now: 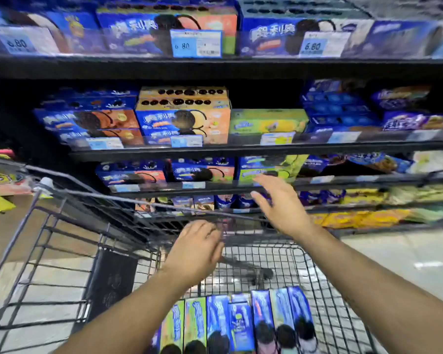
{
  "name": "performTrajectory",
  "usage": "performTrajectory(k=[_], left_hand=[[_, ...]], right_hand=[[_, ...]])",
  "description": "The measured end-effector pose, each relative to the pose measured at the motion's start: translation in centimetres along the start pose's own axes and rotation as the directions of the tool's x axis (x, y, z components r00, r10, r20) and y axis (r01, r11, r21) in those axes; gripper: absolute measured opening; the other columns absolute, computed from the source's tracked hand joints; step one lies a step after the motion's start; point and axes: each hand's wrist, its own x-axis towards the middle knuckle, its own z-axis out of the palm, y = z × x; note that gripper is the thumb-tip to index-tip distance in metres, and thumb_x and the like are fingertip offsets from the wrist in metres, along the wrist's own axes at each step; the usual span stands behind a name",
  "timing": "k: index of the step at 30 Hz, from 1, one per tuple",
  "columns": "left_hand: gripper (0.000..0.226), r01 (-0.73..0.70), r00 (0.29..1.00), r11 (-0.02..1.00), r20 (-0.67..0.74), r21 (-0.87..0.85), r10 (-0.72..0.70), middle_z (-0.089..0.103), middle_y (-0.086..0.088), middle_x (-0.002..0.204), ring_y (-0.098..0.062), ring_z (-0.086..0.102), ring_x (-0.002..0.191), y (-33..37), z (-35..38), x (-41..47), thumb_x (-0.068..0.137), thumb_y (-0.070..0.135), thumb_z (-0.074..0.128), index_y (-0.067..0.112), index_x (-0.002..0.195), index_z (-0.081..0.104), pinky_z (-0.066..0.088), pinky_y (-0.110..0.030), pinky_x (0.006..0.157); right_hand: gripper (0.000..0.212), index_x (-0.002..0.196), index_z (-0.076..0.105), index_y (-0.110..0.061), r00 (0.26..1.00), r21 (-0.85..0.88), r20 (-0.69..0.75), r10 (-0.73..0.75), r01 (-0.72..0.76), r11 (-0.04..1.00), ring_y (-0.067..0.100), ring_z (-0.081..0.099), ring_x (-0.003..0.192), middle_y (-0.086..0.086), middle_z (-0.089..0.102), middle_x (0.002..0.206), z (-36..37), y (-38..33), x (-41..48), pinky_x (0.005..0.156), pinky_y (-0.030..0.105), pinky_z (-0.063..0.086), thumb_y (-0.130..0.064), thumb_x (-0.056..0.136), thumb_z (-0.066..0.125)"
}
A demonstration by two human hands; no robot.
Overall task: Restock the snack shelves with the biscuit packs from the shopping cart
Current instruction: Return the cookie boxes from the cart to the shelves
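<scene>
Both hands, left hand (193, 247) and right hand (279, 203), hover spread and empty above the cart (317, 282) of biscuit packs (241, 323).

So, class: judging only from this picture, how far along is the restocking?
Done: the shelves already hold many biscuit boxes. In hand: nothing; the left hand and right hand are both empty above the cart. Left: a row of biscuit packs stands in it.

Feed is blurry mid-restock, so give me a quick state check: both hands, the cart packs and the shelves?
Left hand: empty, fingers loosely curled above the cart.
Right hand: empty, fingers spread, reaching toward the shelves.
Biscuit packs: standing on end in a row inside the shopping cart.
Snack shelves: stocked, boxes stacked.
</scene>
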Motion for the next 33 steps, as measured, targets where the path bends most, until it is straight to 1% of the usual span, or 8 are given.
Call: performTrajectory(k=[5, 11, 15, 21, 24, 27, 30, 33], left_hand=[[0.043, 0.107, 0.942, 0.992, 0.325, -0.067, -0.080, 0.050, 0.001, 0.140, -0.023, 0.042, 0.131, 0.9, 5.5, -3.9, 0.101, 0.046, 0.039, 0.026, 0.138, 0.050, 0.031, -0.038, 0.111], [0.081, 0.102, 0.754, 0.995, 0.652, -0.006, -0.074, 0.005, -0.004, 0.168, -0.030, 0.008, 0.153, 3.1, 11.0, -8.7, 0.098, 0.055, 0.046, 0.027, 0.161, 0.003, 0.010, -0.050, 0.124], [0.093, 0.090, 0.749, 0.995, 0.655, 0.046, -0.098, -0.012, -0.002, 0.168, -0.029, -0.002, 0.154, 3.5, 13.0, -9.8, 0.097, 0.056, 0.048, 0.029, 0.158, -0.017, 0.003, -0.053, 0.124], [0.097, 0.078, 0.767, 0.994, 0.632, 0.080, -0.111, -0.015, 0.003, 0.167, -0.027, -0.006, 0.154, 3.2, 14.2, -10.2, 0.097, 0.057, 0.049, 0.031, 0.155, -0.023, 0.001, -0.055, 0.123], [0.098, 0.082, 0.765, 0.994, 0.634, 0.072, -0.109, -0.016, 0.004, 0.166, -0.026, -0.006, 0.154, 3.2, 14.3, -10.3, 0.096, 0.058, 0.050, 0.031, 0.154, -0.025, 0.001, -0.056, 0.123], [0.098, 0.071, 0.769, 0.995, 0.631, 0.071, -0.100, -0.014, 0.003, 0.166, -0.026, -0.005, 0.154, 3.2, 14.1, -10.2, 0.096, 0.059, 0.050, 0.031, 0.155, -0.024, 0.002, -0.056, 0.123], [0.097, 0.066, 0.770, 0.996, 0.631, 0.065, -0.093, -0.012, 0.003, 0.167, -0.025, -0.005, 0.154, 3.1, 13.6, -10.1, 0.096, 0.058, 0.050, 0.030, 0.156, -0.020, 0.002, -0.055, 0.123], [0.097, 0.081, 0.772, 0.995, 0.628, 0.056, -0.098, -0.011, 0.004, 0.168, -0.023, -0.004, 0.155, 3.0, 13.5, -10.2, 0.095, 0.058, 0.052, 0.032, 0.157, -0.019, 0.001, -0.055, 0.123]], right_hand=[[0.046, 0.139, 0.057, -0.017, 0.944, 0.129, 0.282, 0.174, -0.217, 0.968, 0.018, 0.055, 0.126, 0.003, 0.060, 0.138, 6.8, 2.2, -9.2, 0.110, 0.033, 0.041, -0.039, 0.099, 0.058], [0.061, 0.145, 0.050, -0.022, 0.679, 0.125, 0.660, 0.322, -0.522, 0.844, 0.011, 0.049, 0.133, -0.002, 0.052, 0.148, 14.5, 3.5, -17.3, 0.101, 0.013, 0.031, -0.051, 0.093, 0.063], [0.072, 0.147, 0.040, -0.036, 0.568, 0.152, 0.730, 0.379, -0.676, 0.721, 0.010, 0.050, 0.128, -0.002, 0.051, 0.146, 16.9, 4.3, -19.5, 0.101, 0.021, 0.037, -0.063, 0.085, 0.066], [0.095, 0.150, 0.034, -0.025, 0.588, 0.192, 0.721, 0.366, -0.678, 0.709, 0.017, 0.038, 0.140, -0.005, 0.035, 0.152, 17.6, 3.9, -20.1, 0.113, 0.034, 0.036, -0.067, 0.075, 0.074], [0.077, 0.133, 0.043, -0.028, 0.610, 0.243, 0.702, 0.367, -0.690, 0.682, 0.012, 0.050, 0.121, -0.006, 0.044, 0.134, 16.8, 3.4, -20.0, 0.099, 0.030, 0.046, -0.062, 0.074, 0.078], [0.071, 0.128, 0.042, -0.024, 0.598, 0.366, 0.716, 0.360, -0.760, 0.537, 0.004, 0.061, 0.101, -0.002, 0.053, 0.122, 16.4, 2.6, -20.5, 0.081, 0.020, 0.053, -0.046, 0.075, 0.085], [0.090, 0.145, 0.028, -0.025, 0.563, 0.450, 0.761, 0.323, -0.816, 0.362, -0.009, 0.066, 0.089, -0.009, 0.063, 0.114, 16.6, 1.9, -22.2, 0.078, 0.014, 0.054, -0.021, 0.078, 0.087], [0.125, 0.157, -0.009, -0.030, 0.506, 0.424, 0.829, 0.240, -0.847, 0.319, 0.010, 0.062, 0.121, -0.001, 0.059, 0.139, 17.0, 1.5, -24.5, 0.102, 0.034, 0.051, -0.010, 0.078, 0.086]])
